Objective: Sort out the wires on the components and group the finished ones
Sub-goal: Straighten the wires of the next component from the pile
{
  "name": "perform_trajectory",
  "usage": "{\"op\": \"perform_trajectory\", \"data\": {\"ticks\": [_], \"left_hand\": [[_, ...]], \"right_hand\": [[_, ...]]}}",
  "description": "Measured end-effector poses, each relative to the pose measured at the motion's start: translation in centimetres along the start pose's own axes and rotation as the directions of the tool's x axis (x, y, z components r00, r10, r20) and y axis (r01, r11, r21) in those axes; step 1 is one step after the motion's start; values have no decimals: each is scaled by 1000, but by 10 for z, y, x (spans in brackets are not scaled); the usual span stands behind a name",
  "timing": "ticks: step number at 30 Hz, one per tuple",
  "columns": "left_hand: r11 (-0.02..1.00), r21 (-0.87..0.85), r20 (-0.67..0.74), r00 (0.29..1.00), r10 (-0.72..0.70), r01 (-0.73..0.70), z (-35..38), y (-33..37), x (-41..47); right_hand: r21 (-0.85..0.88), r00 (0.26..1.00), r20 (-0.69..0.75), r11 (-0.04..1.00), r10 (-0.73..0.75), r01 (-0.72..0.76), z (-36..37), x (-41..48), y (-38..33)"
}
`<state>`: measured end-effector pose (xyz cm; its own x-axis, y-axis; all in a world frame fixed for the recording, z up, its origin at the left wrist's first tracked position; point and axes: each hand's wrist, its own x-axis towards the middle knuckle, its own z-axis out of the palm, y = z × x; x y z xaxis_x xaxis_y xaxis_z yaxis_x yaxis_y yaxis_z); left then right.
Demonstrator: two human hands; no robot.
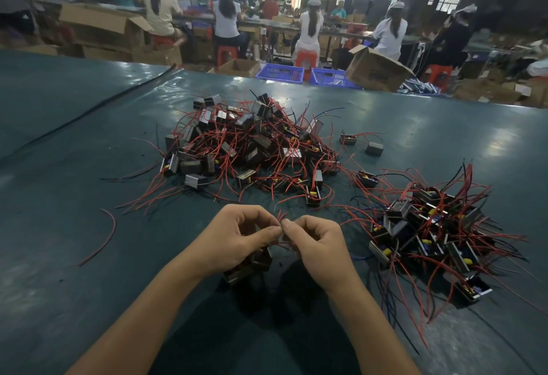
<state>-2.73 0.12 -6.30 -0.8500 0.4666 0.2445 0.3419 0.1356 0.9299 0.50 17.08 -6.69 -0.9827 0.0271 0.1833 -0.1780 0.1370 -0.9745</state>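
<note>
Component (252,265) — one, in left hand (237,238) | right hand (314,241) pinches wires (281,217) | piles (252,149): two

Two component piles (252,149) (430,226), two grips (237,238) (317,244), one loose red wire (112,233).

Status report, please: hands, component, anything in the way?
Hands: left hand and right hand both pinch red wires of one component. Ahead, large pile; at right, smaller pile. No obstacle near hands.

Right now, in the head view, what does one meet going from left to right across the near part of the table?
Loose red wire → left hand → right hand → smaller pile of wired components.
</note>
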Motion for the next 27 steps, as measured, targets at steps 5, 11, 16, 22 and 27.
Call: {"op": "perform_trajectory", "data": {"ticks": [5, 11, 16, 22, 27], "left_hand": [[1000, -11, -19, 1000, -4, 4, 1, -4, 0], [997, -68, -66, 997, -25, 21, 0, -8, 2], [994, -103, -75, 997, -33, 25, 2, -8, 3], [1000, 24, -126, 992, -1, 4, 2, -5, 1], [927, 360, -98, 984, 148, -103, 3, -7, -1]], "right_hand": [[75, 992, -25, 990, 125, -123, 0, 2, -1], [-148, 991, -74, 984, -112, 100, 2, -3, -1], [-351, 958, -5, 898, -286, 266, 0, -5, 3], [-421, 970, 20, 879, -240, 226, 1, -6, 5], [-232, 999, 2, 972, -37, 36, 4, -4, 2]]}}
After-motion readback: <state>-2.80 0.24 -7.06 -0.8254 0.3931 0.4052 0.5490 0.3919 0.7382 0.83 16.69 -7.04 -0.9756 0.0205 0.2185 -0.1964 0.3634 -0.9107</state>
